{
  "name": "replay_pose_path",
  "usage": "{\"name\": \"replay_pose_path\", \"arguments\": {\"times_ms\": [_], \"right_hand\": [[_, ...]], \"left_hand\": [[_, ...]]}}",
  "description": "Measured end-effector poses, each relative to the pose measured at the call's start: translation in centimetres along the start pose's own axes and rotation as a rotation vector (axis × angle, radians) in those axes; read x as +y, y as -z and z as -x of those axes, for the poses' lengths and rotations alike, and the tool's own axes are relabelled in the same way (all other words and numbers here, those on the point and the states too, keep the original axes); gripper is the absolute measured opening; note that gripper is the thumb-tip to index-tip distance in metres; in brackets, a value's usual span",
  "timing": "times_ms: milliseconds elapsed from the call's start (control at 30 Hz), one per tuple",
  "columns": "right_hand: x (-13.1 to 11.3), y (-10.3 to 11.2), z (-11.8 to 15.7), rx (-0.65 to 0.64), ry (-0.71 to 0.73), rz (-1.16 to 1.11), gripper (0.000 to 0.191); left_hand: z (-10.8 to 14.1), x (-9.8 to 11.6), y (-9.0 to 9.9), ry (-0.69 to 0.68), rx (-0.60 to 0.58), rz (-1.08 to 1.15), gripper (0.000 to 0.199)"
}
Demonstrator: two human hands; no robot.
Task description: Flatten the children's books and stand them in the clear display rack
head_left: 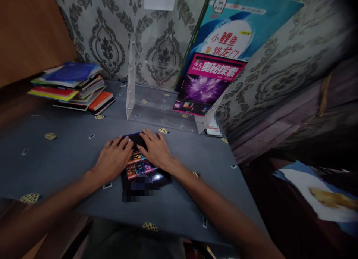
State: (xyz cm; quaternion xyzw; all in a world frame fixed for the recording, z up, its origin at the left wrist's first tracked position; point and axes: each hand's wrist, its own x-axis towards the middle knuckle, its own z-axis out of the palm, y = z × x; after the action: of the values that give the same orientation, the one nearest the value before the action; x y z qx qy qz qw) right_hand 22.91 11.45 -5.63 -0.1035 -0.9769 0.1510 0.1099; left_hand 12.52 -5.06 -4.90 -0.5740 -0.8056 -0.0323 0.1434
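Note:
A dark, glossy book (140, 165) with small coloured pictures on its cover lies flat on the table in front of me. My left hand (114, 156) rests on its left side, fingers stretched out over the upper part. Across the book's upper right lies my right hand (156, 149), palm down with the fingers spread. Both hands touch the cover without gripping it, and they hide part of it. Just beyond them stands a clear acrylic book rack (162, 119). A magenta book (205, 83) leans upright at the rack's right end, in front of a larger teal book (237, 27).
A stack of books and booklets (72, 85) sits at the back left of the table (67, 150). Patterned wallpaper (109, 38) rises behind. A small white item (214, 127) is by the rack's right foot. Beyond the table's right edge lie papers (304, 192), lower down.

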Motion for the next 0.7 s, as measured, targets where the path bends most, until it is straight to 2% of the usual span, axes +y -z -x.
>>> {"name": "replay_pose_path", "arguments": {"times_ms": [67, 167, 367, 467, 600, 700], "right_hand": [[0.3, 0.1, 0.2, 0.015, -0.061, 0.014, 0.052], [0.7, 0.1, 0.1, 0.001, -0.079, 0.003, 0.054], [2.1, 0.4, 1.0, -0.039, -0.038, -0.070, 0.051], [1.8, 1.0, 3.9, -0.042, -0.048, -0.080, 0.049], [-0.6, 1.6, 9.3, -0.027, -0.038, 0.011, 0.063], [-1.9, 1.6, 12.0, -0.016, -0.011, 0.071, 0.062]], "left_hand": [[0.1, 0.3, 0.5, 0.042, -0.014, -0.020, 0.037], [0.0, 0.4, 1.3, 0.040, -0.054, -0.032, 0.036], [-0.3, -1.4, 2.1, -0.019, -0.099, -0.024, 0.030], [-0.3, -2.1, 1.8, -0.022, -0.112, 0.017, 0.029], [-0.3, -2.1, 1.6, -0.024, -0.096, 0.029, 0.030], [-0.3, -1.8, 2.0, -0.034, -0.101, -0.035, 0.030]]}}
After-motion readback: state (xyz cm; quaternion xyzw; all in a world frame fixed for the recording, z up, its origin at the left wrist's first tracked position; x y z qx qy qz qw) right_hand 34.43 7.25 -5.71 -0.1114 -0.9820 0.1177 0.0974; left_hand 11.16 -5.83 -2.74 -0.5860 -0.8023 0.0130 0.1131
